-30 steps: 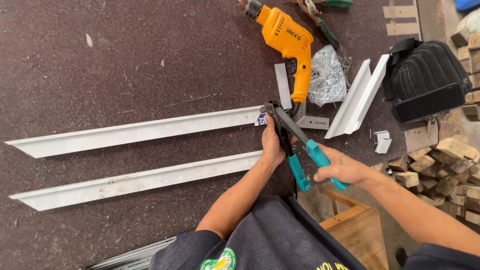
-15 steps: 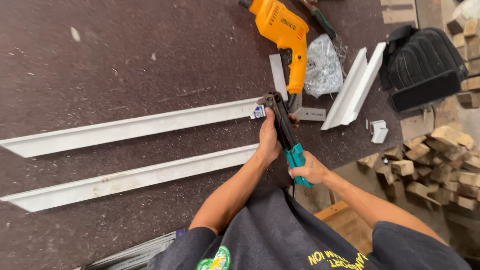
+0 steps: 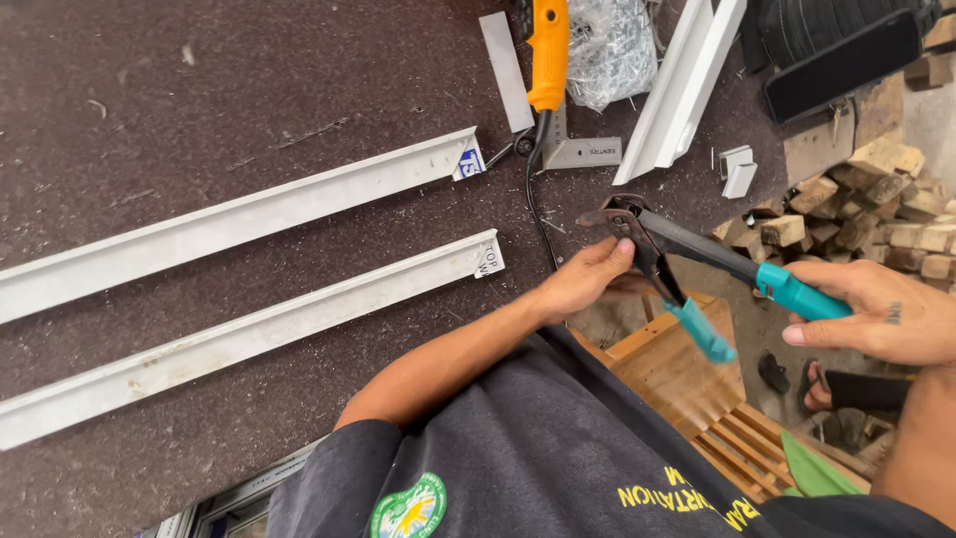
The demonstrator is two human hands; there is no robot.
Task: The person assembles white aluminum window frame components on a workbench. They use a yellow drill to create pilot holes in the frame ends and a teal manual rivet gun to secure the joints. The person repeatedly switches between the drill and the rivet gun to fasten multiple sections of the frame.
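Snips (image 3: pixel 687 264), black jaws with teal handles, held off the front edge of the dark worktop (image 3: pixel 249 90), just right of the near end of the front white profile (image 3: pixel 249 334); handles spread apart, jaws look slightly parted, hard to tell more; right hand (image 3: pixel 881 314) grip wrapped around the upper teal handle, fingers closed on it; left hand (image 3: pixel 583 279) grip at the snips' head, fingertips pinched against the metal near the pivot, lower teal handle hanging free below the palm.

Relative to the snips: front white profile lies to the left, running away leftward, small label on its near end; second white profile (image 3: pixel 249 214) parallel beyond it, also labelled at its end; the two well apart from each other, neither touched by a hand; black cable (image 3: pixel 533 204) runs between the profile ends and the snips' head; orange drill (image 3: pixel 548 55) beyond, up-left, handle pointing at the snips; short flat grey strip (image 3: pixel 506 70) just left of the drill; small grey bracket (image 3: pixel 583 151) at the drill's base; clear bag of screws (image 3: pixel 612 45) beyond, just right of the drill; white angled channel piece (image 3: pixel 682 90) beyond, leaning right; two small white offcuts (image 3: pixel 737 171) to the upper right; black bag (image 3: pixel 836 45) far upper right; pile of wood blocks (image 3: pixel 876 214) on the floor to the right; wooden stool (image 3: pixel 697 389) directly below the snips.
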